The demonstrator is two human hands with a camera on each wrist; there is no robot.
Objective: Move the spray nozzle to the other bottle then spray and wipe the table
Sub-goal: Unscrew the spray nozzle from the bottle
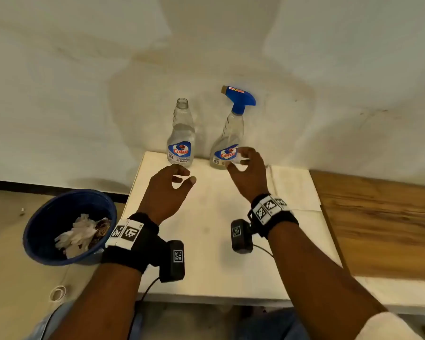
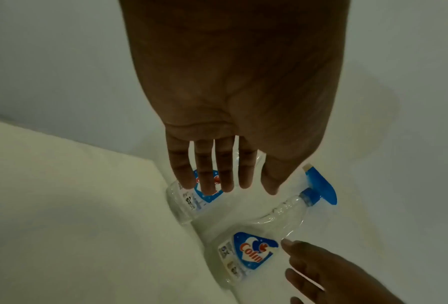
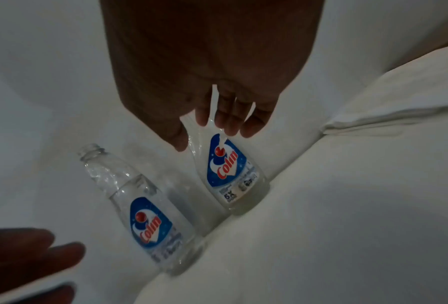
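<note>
I see two clear plastic bottles standing upright along the far edge of the white surface (image 1: 206,217), against the pale wall. Both are ribbed at the shoulder and taper to a narrow neck. The left bottle (image 1: 181,136) has an open threaded mouth and holds clear liquid; the right bottle (image 1: 227,141) carries the blue spray nozzle (image 1: 241,98), a glossy moulded trigger head with a tan tip. Each wears a blue label reading "Colin" in red, with "5X" printed below.

My right hand (image 1: 247,173) forms a grip that is apart, fingers curled loosely, fingertips just at the right bottle's lower body by its label; I cannot tell whether they touch it. The nozzle sits well above that grip, at the top of the bottle. My left hand (image 1: 167,190) is also apart, fingers relaxed and spread, hovering just in front of the left bottle's base without holding it.

A folded white cloth (image 1: 295,190) lies flat at the surface's far right corner, beside a wood-grain board (image 1: 383,224). A round blue bucket (image 1: 47,222) with crumpled white tissue stands on the floor, left of the surface.
</note>
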